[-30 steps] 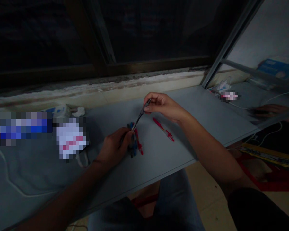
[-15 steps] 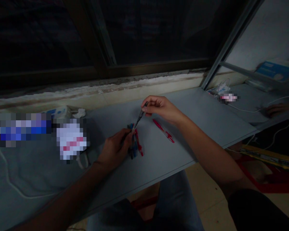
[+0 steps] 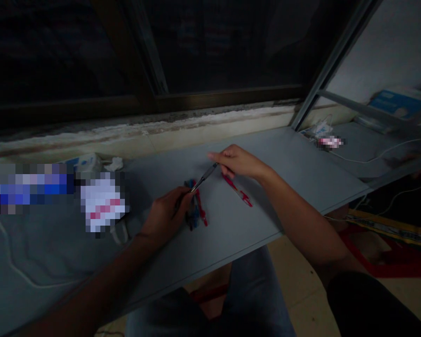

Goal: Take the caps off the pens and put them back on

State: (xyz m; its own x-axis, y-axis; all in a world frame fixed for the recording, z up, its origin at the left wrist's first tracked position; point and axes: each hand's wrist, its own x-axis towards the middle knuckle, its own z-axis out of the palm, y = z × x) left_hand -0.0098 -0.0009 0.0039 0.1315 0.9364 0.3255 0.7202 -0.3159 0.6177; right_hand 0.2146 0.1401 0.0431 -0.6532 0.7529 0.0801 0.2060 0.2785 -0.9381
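Dark window (image 3: 210,47) fills the upper half of the frame, with a pale stained sill (image 3: 161,133) below it. Grey tabletop (image 3: 284,159) runs from the lower left up to the right of centre. A second grey surface (image 3: 368,145) sits at the right edge, with a white cable on it and a blue box (image 3: 396,100) behind. Person's legs in jeans (image 3: 252,299) show bottom centre, under the tabletop edge.

Left hand (image 3: 166,213) is a bit left of centre, resting on the tabletop. Its grip is clenched, fingertips at the lower end of the thin grey rod (image 3: 204,177). Cannot tell if it clamps the rod or a pen under it. Right hand (image 3: 240,164) is just right of centre, low over the tabletop. Thumb and forefinger grasp the rod's upper end. The rod is tilted and spans the gap between the two hands, lower end left, upper end right.

Bunch of pens (image 3: 196,211), blue and red, lies on the tabletop, touching the left fingertips and under the rod's lower end. Single red pen (image 3: 237,191) lies apart from the bunch, just below the right hand, slanting down to the right.

At the left are pixelated patches and a small white packet (image 3: 87,161) near the sill. A white cord (image 3: 17,269) curls at the lower left.
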